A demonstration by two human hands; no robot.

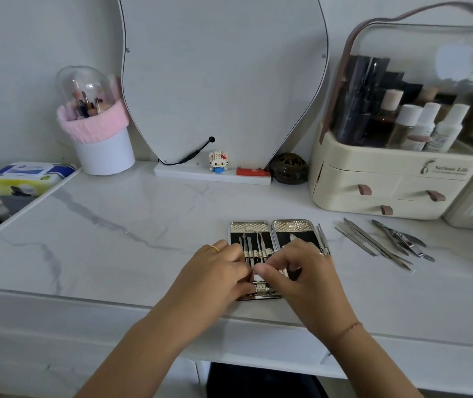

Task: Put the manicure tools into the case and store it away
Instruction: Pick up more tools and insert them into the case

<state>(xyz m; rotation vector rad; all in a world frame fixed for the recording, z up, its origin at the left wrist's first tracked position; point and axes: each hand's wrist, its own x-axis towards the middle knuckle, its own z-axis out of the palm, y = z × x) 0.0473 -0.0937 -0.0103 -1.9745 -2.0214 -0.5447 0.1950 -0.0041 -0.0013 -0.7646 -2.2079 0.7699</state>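
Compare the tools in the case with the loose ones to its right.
The cased tools stand parallel, strapped into the open case; the loose tools lie fanned at angles on the table. The cased tools are slim; the loose tools include longer files and bulkier clippers. Both are bare silver metal.

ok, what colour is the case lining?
Black, with silver textured end bands; the head view shows the open case best.

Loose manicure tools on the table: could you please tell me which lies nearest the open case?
The slim tool alongside the case's right edge; the other loose tools lie grouped farther right.
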